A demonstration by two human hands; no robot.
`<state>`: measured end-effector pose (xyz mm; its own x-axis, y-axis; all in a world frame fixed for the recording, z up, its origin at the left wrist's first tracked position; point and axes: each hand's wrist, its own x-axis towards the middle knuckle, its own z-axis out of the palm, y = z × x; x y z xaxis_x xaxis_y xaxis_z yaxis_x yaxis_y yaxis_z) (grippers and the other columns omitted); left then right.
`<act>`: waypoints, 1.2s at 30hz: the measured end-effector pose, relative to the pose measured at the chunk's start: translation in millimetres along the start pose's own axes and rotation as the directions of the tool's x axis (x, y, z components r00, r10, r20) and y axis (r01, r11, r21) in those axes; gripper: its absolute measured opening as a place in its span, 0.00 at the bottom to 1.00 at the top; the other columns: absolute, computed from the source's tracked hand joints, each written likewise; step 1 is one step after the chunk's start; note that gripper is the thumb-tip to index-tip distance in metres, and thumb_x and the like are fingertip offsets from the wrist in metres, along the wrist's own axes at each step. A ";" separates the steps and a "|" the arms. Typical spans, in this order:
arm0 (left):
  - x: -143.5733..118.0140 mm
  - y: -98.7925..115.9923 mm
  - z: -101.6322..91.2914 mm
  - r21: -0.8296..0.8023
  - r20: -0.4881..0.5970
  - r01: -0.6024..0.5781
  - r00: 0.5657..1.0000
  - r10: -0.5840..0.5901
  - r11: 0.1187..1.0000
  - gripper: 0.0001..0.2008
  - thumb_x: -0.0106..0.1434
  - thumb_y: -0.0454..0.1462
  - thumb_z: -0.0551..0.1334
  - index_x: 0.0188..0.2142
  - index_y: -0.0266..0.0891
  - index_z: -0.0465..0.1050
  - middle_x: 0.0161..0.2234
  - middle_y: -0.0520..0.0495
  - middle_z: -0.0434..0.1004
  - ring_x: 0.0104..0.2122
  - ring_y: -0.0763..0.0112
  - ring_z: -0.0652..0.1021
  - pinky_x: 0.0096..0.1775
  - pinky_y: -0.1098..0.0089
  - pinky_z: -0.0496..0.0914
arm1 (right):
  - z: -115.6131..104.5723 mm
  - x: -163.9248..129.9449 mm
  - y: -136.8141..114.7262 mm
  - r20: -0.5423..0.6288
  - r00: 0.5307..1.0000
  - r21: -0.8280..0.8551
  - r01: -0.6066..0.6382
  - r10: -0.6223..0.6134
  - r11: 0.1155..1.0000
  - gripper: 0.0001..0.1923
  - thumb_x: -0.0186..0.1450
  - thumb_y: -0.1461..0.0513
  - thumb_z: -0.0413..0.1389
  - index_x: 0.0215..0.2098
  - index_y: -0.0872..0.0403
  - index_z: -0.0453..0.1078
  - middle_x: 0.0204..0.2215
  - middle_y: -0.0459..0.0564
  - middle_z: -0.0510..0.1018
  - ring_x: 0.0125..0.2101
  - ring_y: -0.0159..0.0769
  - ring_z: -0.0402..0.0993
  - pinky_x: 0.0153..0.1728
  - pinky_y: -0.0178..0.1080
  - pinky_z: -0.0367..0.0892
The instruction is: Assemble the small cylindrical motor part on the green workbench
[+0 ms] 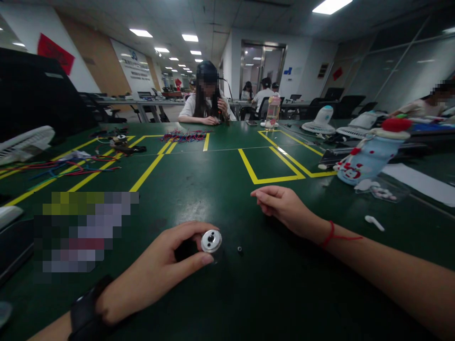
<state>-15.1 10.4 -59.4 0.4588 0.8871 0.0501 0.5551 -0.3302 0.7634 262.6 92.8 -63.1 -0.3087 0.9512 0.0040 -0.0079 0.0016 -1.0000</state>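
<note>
My left hand (167, 265) grips a small round silver metal part (211, 241) between thumb and forefinger. The part's upper face has a dark centre and two small dark holes; the fingers hide some of its side. Just right of it, a tiny metal ring or nut (239, 249) lies on the green table (280, 293). My right hand (279, 203) is off to the right and farther forward, with fingertips pinched together just above or on the tabletop. Whatever may be between those fingertips is hidden.
Yellow tape (279, 180) marks the table. Wires (71, 166) lie left, and a bundle of wires (185, 136) at the back. At right are a blue bottle (373, 154), a white earbud (374, 222) and fans (322, 121). A person (207, 94) sits across.
</note>
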 end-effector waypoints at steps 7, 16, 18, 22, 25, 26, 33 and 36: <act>0.5 5.9 2.5 -0.013 0.003 -0.005 1.000 0.005 1.000 0.14 0.66 0.43 0.61 0.51 0.48 0.68 0.46 0.49 0.75 0.45 0.61 0.75 0.46 0.62 0.70 | -0.9 -2.4 -2.3 -0.022 1.000 -0.019 0.005 -0.006 1.000 0.17 0.64 0.52 0.56 0.31 0.58 0.73 0.23 0.45 0.68 0.22 0.26 0.61 0.24 0.34 0.56; -4.1 18.5 1.9 0.004 -0.006 -0.011 1.000 0.011 1.000 0.13 0.65 0.41 0.61 0.49 0.46 0.69 0.43 0.51 0.76 0.42 0.63 0.76 0.44 0.65 0.70 | 11.6 -37.1 -18.3 0.570 0.797 -0.568 0.558 -0.200 0.605 0.12 0.58 0.57 0.65 0.39 0.53 0.77 0.40 0.49 0.72 0.39 0.35 0.69 0.40 0.38 0.65; -5.0 19.6 1.4 0.016 -0.006 -0.029 1.000 0.029 0.999 0.13 0.65 0.41 0.61 0.50 0.47 0.69 0.45 0.51 0.76 0.43 0.63 0.75 0.45 0.65 0.70 | 15.9 -39.6 -20.1 0.587 0.781 -0.559 0.583 -0.215 0.590 0.10 0.59 0.58 0.64 0.38 0.53 0.77 0.40 0.49 0.72 0.40 0.35 0.69 0.43 0.39 0.65; -7.9 13.6 3.9 0.062 -0.028 -0.070 0.997 0.072 0.996 0.15 0.66 0.39 0.61 0.52 0.49 0.70 0.48 0.51 0.76 0.45 0.62 0.75 0.44 0.66 0.70 | 34.0 -41.6 -28.6 0.438 0.834 -0.474 0.531 -0.334 0.703 0.06 0.62 0.61 0.61 0.37 0.54 0.76 0.38 0.49 0.70 0.38 0.32 0.69 0.39 0.36 0.67; -10.2 6.5 6.2 0.089 -0.033 -0.103 0.994 0.106 0.991 0.17 0.66 0.39 0.61 0.54 0.50 0.69 0.49 0.51 0.76 0.43 0.62 0.76 0.40 0.68 0.71 | 52.4 -43.1 -38.5 0.340 0.852 -0.431 0.517 -0.398 0.739 0.06 0.63 0.60 0.61 0.37 0.54 0.75 0.38 0.48 0.70 0.35 0.31 0.68 0.36 0.35 0.67; -10.7 4.2 6.9 0.093 -0.032 -0.106 0.993 0.110 0.990 0.17 0.66 0.39 0.61 0.54 0.50 0.69 0.48 0.51 0.76 0.43 0.62 0.76 0.39 0.68 0.71 | 57.8 -43.4 -40.4 0.350 0.846 -0.432 0.528 -0.403 0.731 0.05 0.62 0.60 0.61 0.37 0.53 0.75 0.38 0.48 0.70 0.35 0.31 0.69 0.36 0.35 0.67; -11.6 2.5 6.4 0.085 -0.016 -0.110 0.994 0.111 0.990 0.18 0.66 0.39 0.61 0.56 0.52 0.67 0.45 0.51 0.77 0.44 0.61 0.75 0.41 0.66 0.71 | 72.7 -47.7 -41.2 0.367 0.861 -0.508 0.502 -0.351 0.700 0.05 0.61 0.62 0.61 0.36 0.52 0.76 0.37 0.47 0.71 0.36 0.31 0.70 0.38 0.36 0.66; -14.5 3.0 6.2 0.087 -0.015 -0.113 0.993 0.114 0.990 0.18 0.66 0.39 0.61 0.56 0.51 0.67 0.44 0.51 0.76 0.44 0.60 0.74 0.42 0.65 0.70 | 72.7 -52.6 -44.8 0.395 0.856 -0.513 0.507 -0.335 0.693 0.06 0.61 0.62 0.60 0.37 0.52 0.76 0.38 0.48 0.71 0.36 0.32 0.69 0.39 0.36 0.66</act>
<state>-15.7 -5.5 -61.9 0.5089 0.8482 0.1467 0.5581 -0.4549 0.6940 210.0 20.3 -18.0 -0.6369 0.6916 0.3408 0.3254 0.6418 -0.6944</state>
